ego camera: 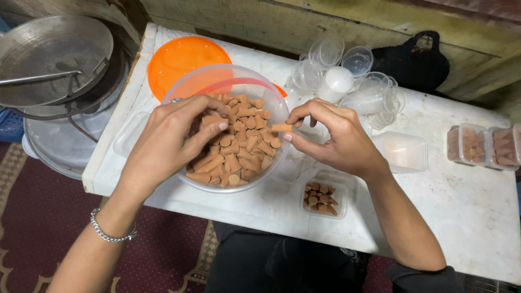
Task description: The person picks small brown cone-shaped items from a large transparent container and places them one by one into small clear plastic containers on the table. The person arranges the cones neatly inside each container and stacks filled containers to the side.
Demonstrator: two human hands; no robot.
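Cone pinched between right hand fingers; left hand fingers around bowl cones.

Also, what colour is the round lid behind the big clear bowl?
Orange lid, shown in the head view.

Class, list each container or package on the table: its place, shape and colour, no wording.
Big clear round bowl, centre, brown cones.
Orange round lid, behind it.
Small clear rectangular tub, front, few cones.
Empty clear tub, right.
Two filled tubs, far right.

A low white table stands on a maroon patterned carpet against a worn wooden wall.
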